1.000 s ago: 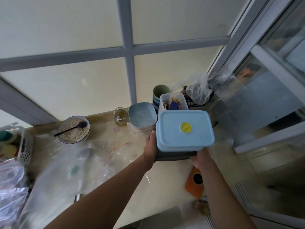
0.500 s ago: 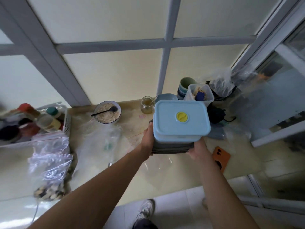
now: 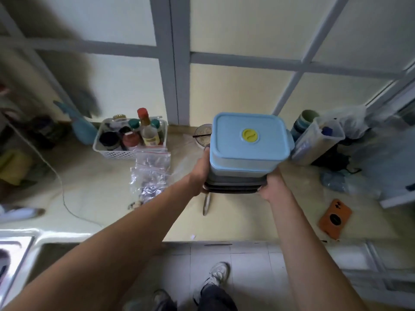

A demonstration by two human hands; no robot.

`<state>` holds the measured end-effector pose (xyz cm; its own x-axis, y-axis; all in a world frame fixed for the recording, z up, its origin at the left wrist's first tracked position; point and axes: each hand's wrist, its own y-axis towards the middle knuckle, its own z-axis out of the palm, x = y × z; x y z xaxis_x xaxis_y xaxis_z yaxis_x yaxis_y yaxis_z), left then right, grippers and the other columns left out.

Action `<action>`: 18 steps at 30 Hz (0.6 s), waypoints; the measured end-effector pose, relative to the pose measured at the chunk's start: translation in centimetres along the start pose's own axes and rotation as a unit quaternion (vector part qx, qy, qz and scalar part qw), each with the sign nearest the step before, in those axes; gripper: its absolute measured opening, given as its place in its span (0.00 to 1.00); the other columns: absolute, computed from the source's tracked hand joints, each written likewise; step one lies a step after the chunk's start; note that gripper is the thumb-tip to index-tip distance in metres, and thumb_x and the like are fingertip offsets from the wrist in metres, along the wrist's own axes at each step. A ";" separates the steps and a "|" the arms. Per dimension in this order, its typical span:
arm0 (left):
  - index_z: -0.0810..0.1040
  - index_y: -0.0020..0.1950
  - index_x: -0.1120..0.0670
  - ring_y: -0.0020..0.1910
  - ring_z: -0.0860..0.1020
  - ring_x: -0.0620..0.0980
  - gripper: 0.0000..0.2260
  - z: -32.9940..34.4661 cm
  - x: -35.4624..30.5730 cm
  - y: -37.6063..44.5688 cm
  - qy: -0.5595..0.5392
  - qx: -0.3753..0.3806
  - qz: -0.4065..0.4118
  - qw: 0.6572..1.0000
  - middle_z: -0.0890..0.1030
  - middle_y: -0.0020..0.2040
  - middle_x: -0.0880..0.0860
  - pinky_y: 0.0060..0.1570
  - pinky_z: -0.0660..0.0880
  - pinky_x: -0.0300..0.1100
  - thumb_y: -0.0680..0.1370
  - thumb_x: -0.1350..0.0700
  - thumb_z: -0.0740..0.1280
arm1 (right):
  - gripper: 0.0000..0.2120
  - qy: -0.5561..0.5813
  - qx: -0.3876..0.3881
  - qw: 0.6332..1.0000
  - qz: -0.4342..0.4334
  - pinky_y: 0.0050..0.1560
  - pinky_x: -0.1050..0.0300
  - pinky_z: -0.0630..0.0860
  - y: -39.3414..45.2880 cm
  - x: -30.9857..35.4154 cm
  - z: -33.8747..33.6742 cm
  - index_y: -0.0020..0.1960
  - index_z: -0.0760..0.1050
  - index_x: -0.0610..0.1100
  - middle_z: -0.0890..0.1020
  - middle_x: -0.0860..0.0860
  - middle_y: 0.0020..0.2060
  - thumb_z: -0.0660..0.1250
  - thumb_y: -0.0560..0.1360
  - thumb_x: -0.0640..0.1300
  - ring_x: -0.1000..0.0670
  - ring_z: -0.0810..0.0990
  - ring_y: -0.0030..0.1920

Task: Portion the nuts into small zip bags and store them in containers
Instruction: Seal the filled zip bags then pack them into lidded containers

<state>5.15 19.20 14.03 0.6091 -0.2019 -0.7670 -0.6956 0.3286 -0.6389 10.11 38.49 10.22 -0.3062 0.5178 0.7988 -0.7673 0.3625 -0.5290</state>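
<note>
Blue rounded-rectangular plastic container stack (image 3: 248, 149)

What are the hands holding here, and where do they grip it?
A container stack: left hand grips its left side, right hand its lower right corner.

Person seen from a head-worn camera. Both forearms are bare to the frame's lower edge, with no sleeves, watch or rings visible; left hand (image 3: 200, 169) and right hand (image 3: 274, 187) ungloved. Dark trousers (image 3: 214, 298) and pale grey-white laced sneakers (image 3: 219, 271) are worn below.
</note>
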 end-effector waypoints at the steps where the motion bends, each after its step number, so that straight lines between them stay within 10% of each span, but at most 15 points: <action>1: 0.75 0.45 0.49 0.30 0.81 0.44 0.21 -1.7 0.2 0.0 0.001 -0.003 -0.003 1.000 0.81 0.40 0.52 0.26 0.75 0.36 0.84 0.39 0.50 | 0.13 -0.008 0.008 1.000 0.002 0.67 0.34 0.74 -0.4 -0.2 1.5 0.55 0.83 0.49 0.85 0.44 0.58 0.65 0.79 0.55 0.38 0.82 0.62; 5: 0.75 0.47 0.48 0.42 0.78 0.51 0.24 -8.3 0.4 -1.9 -0.011 -0.045 -0.008 0.999 0.79 0.46 0.52 0.40 0.75 0.44 0.79 0.31 0.51 | 0.15 -0.026 0.038 0.999 0.008 0.65 0.37 0.77 -2.2 -1.4 8.0 0.56 0.82 0.48 0.86 0.45 0.55 0.65 0.79 0.57 0.40 0.83 0.59; 13: 0.75 0.45 0.48 0.32 0.79 0.44 0.21 -18.7 0.5 -7.0 -0.069 -0.109 0.059 0.990 0.79 0.39 0.48 0.29 0.73 0.40 0.83 0.38 0.49 | 0.16 -0.047 0.102 0.992 0.058 0.52 0.48 0.82 -3.8 -5.2 19.6 0.55 0.82 0.49 0.87 0.46 0.52 0.63 0.80 0.59 0.44 0.85 0.51; 18: 0.76 0.47 0.44 0.36 0.81 0.51 0.22 -24.9 1.2 -7.3 -0.085 -0.159 0.008 0.984 0.81 0.41 0.49 0.34 0.77 0.43 0.80 0.31 0.50 | 0.23 -0.082 0.141 0.982 0.095 0.65 0.34 0.76 -3.0 -8.0 25.6 0.64 0.81 0.47 0.86 0.44 0.57 0.64 0.77 0.60 0.40 0.84 0.59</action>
<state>1.46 -6.36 16.30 0.6329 -0.0337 -0.7735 -0.7734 0.0201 -0.6336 0.41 13.41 12.72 -0.5281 0.4146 0.7411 -0.8057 0.0311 -0.5915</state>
